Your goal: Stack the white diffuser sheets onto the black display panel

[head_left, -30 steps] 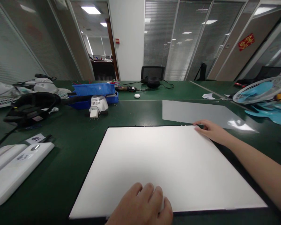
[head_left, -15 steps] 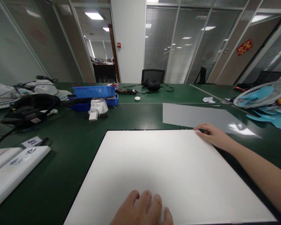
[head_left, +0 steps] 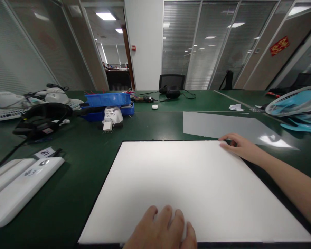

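A large white panel [head_left: 186, 183] with a thin black border lies flat on the green table [head_left: 88, 145] in front of me. My left hand [head_left: 163, 230] rests on its near edge, fingers curled loosely down on the white surface, nothing in it. My right hand [head_left: 239, 147] reaches to the far right corner of the panel, and its fingertips pinch or press the corner edge. A grey translucent sheet [head_left: 223, 125] lies just beyond that corner.
Left of the panel lie white flat housings [head_left: 18, 188] and a tag marked 18 [head_left: 44, 151]. Farther back are black headphones [head_left: 41, 119], a blue bin [head_left: 109, 100], a small white motor part [head_left: 111, 116] and a white puck [head_left: 154, 107]. Blue fan parts [head_left: 295, 103] sit at right.
Only the camera has shifted a little. Both hands stay where they were on the panel.
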Demonstrator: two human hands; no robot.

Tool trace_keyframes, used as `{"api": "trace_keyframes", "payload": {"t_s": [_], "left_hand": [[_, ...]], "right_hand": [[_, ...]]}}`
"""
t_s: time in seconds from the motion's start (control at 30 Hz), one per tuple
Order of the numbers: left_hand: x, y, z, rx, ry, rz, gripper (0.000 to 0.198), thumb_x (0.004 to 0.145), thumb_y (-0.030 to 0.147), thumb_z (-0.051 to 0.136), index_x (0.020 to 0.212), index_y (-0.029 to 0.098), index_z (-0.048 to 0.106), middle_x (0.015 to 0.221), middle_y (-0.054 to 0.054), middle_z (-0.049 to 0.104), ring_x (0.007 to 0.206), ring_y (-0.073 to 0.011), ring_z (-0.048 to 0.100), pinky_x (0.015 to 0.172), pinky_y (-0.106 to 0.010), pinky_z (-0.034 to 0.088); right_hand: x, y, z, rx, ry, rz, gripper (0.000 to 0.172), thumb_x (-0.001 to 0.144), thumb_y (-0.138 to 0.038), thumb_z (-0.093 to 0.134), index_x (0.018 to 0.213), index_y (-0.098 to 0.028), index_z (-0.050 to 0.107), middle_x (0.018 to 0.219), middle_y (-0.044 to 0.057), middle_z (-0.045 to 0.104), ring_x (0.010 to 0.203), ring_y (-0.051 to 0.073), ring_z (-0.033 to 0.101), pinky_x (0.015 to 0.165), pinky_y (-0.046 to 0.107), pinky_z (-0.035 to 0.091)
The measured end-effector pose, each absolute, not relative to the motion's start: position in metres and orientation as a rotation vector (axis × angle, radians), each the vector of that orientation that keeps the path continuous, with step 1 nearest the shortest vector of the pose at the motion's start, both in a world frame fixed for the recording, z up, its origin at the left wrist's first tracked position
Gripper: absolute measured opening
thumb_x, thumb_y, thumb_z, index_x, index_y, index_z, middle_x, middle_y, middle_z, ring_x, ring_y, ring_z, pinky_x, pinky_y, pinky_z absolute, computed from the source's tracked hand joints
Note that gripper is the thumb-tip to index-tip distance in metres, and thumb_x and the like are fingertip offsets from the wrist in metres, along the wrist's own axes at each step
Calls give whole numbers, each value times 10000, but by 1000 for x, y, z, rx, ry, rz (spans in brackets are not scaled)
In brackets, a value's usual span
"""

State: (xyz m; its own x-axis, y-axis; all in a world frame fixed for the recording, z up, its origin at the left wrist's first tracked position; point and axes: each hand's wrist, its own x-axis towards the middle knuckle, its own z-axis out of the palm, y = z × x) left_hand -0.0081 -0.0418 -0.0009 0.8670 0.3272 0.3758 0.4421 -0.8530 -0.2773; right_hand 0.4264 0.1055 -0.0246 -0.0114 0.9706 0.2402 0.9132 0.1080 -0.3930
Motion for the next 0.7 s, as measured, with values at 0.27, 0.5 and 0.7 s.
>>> {"api": "trace_keyframes", "payload": {"t_s": [0.27,0.5,0.7], "left_hand": [[-7,-41,1,-2683,-536,-473,181,980,195,552,1150,229,603,977,-25,741,789,-187,683,659,-300,517],[-6,-42,3,-2683,-524,-465,161,984,184,539,1133,217,592,953,-18,752,775,-195,698,646,-305,526],[-6,-39,1,-2705,-490,-434,170,1008,226,522,1163,230,591,981,-19,745,817,-202,690,696,-325,517]], "right_hand": [[419,100,-13,-1856,-1944,216,547,812,-716,539,1024,-250,732,926,82,633,684,189,540,671,383,477],[416,98,-11,-1873,-1902,238,544,795,-702,551,1027,-246,738,972,93,643,686,190,547,693,393,489],[414,99,-11,-1845,-1904,233,479,805,-630,562,1016,-235,735,973,80,643,689,173,545,702,371,494]]}}
